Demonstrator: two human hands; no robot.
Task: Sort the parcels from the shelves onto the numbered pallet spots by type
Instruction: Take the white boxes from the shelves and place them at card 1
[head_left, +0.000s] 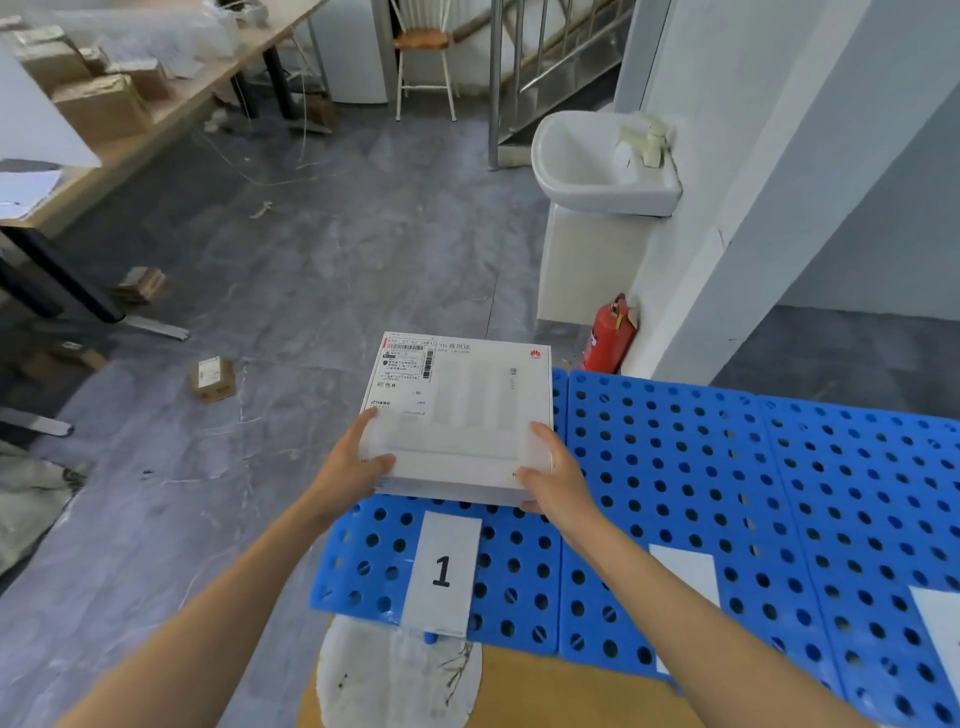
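Observation:
A flat white box (462, 410) with a shipping label on its top left corner is held level over the left end of the blue perforated pallet (675, 467). My left hand (358, 462) grips its near left corner, thumb on top. My right hand (550, 473) grips its near right corner in the same way. Just below the box, a white card marked 1 (442, 571) lies on the pallet. More white cards (685, 571) lie further right, their numbers out of sight.
A small brown parcel (212, 379) lies on the grey floor to the left. Brown boxes (98, 104) sit on a long wooden table at the far left. A white sink (597, 166) and a red fire extinguisher (608, 335) stand by the wall behind the pallet.

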